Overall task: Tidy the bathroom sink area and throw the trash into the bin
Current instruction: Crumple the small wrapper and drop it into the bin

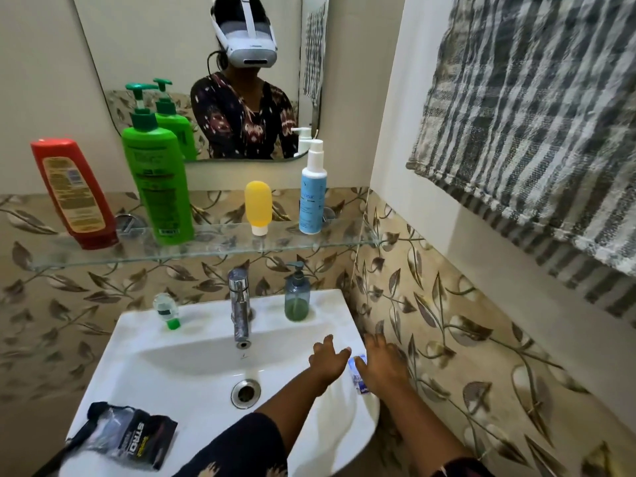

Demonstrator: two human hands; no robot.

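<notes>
Risk, wrapper: the small white-and-blue wrapper (pixel 358 373) lies on the right rim of the sink (pixel 192 342), lower right of centre in the frame. A careless pinch could, I judge, flick it over the rim and down between sink and tiled wall.
Risk, soap: the soap pump (pixel 297 297) stands on the back ledge just above the hands. An arm lifting wide could tip it.
Risk, missed trash: the black packet (pixel 132 435) lies on the front left rim, lower left of the frame, partly over the edge. It looks easy to nudge off, or to forget while both hands work on the right.
Left hand: the left hand (pixel 327 361) reaches across the basin, palm down, fingers spread, just left of the wrapper. It is unclenched and holds nothing.
Right hand: the right hand (pixel 382 363) hovers palm down at the rim, touching or nearly touching the wrapper's right side. Fingers look loose, but whether they have caught the wrapper I cannot tell.
Other items: a small clear bottle (pixel 167 309) with a green cap sits left of the tap (pixel 240 304). Four bottles stand on the glass shelf (pixel 213 244).
Bin: not in view.
Stage: judged as the pick-up of the wrapper, not yet done.
</notes>
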